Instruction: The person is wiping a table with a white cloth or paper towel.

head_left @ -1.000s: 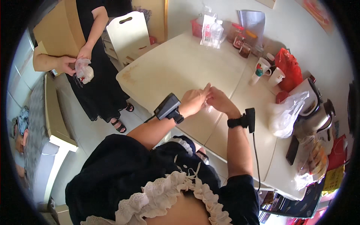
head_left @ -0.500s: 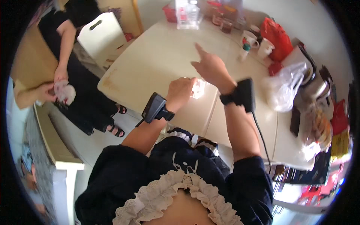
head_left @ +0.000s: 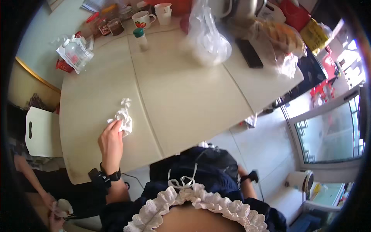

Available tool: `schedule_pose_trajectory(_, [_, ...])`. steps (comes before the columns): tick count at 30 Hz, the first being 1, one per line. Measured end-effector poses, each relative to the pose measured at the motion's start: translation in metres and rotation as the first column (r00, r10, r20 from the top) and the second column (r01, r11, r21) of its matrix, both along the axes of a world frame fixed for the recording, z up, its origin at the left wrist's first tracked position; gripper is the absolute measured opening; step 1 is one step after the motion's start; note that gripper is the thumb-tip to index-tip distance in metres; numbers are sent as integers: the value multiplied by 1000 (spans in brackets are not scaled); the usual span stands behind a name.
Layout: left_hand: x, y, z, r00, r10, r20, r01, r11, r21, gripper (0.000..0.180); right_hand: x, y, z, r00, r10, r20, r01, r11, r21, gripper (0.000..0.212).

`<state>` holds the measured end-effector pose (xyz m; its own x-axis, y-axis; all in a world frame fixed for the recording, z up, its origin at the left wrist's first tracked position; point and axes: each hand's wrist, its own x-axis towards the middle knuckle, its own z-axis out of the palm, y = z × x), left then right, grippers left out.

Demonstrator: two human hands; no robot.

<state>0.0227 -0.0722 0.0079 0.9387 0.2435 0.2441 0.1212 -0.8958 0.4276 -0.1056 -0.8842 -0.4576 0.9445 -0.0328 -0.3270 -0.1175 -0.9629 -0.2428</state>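
My left hand [head_left: 111,141] is closed on a crumpled white tissue [head_left: 124,120] at the left part of the cream table [head_left: 181,104]. A smaller wad of the tissue sticks out beyond my fingertips and lies on the tabletop. My right hand [head_left: 241,171] is down at my right side, below the table edge. My clothes and the wrist device hide its fingers, so what it may hold does not show.
A green-capped shaker [head_left: 141,40], a strawberry mug [head_left: 142,19] and paper cups [head_left: 164,14] stand at the back. A plastic bag [head_left: 210,46], a black phone [head_left: 249,53] and bagged bread [head_left: 281,36] lie right. Another person's hands [head_left: 54,210] hold something pale at lower left.
My view has swung to the right. My right hand has dropped from over the table to my side. My left hand still grips the tissue, which now shows more plainly.
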Motion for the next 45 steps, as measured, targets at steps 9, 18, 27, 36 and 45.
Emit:
schedule_pose_trajectory(9, [-20,-37,27,966,233,-111,-200,949,245,35,67,182,95,739,-125,-662,364,901,235,37])
schedule_pose_trajectory(18, [-12,-46,36,948,262,-183,-204,937,283,25,224,255,66,813,224,-537,-39,942,334,35])
schedule_pose_trajectory(27, [-5,-60,11,944,329,-5,-306,884,353,22,250,229,63,785,404,-470,-228,893,388,34])
schedule_pose_trajectory(36, [-22,-52,7,958,285,-8,-270,915,302,25,260,256,403,701,649,-296,-62,469,881,34])
schedule_pose_trajectory(45, [-15,-39,-10,960,253,121,-278,912,300,10,350,485,538,348,261,900,-697,715,62,113])
